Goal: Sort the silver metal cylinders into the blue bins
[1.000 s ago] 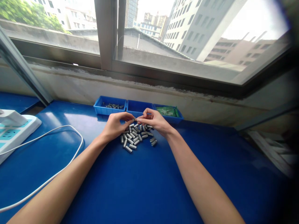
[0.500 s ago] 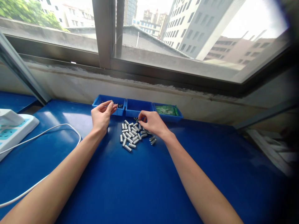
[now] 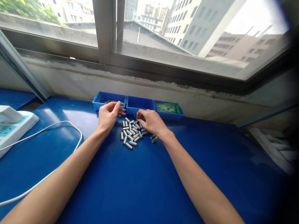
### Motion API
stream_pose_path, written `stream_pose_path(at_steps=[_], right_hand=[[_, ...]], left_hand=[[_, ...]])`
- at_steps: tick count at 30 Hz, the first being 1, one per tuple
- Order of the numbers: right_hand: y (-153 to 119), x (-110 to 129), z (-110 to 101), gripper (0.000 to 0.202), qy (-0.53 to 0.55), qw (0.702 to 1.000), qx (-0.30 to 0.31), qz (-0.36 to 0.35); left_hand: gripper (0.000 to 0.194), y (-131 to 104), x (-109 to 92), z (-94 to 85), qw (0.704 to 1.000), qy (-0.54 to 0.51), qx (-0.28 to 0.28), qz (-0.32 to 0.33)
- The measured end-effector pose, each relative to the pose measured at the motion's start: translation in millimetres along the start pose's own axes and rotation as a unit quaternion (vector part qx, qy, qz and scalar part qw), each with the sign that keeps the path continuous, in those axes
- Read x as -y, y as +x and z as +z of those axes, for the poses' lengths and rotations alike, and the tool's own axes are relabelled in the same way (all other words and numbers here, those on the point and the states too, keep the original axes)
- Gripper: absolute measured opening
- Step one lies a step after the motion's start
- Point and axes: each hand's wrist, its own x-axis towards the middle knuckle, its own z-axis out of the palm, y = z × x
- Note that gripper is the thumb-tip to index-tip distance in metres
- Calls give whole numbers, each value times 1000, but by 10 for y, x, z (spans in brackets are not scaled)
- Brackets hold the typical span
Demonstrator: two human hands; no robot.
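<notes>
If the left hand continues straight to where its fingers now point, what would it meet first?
Probably the middle blue bin, just beyond the fingertips of the left hand. Depth is unclear, so it might pass above or before it.

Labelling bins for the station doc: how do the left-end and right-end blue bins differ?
Contents: the left bin holds small metal parts; the right bin holds green packaging.
View: the left hand partly hides the left bin; that hand is clear of the right bin.
Shared: both blue, open-topped, in one row.
</notes>
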Motion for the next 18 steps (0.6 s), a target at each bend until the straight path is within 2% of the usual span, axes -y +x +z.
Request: stream_pose_path(at_steps=[8,18], right_hand=[[-28,17,-29,29,17,1000,-2,-10],[-2,61,4,19,-10,999,12,32]], left_hand=[[36,-12,14,-8,1000,4,10,10],[38,-24,17,8,1000,10,13,16]])
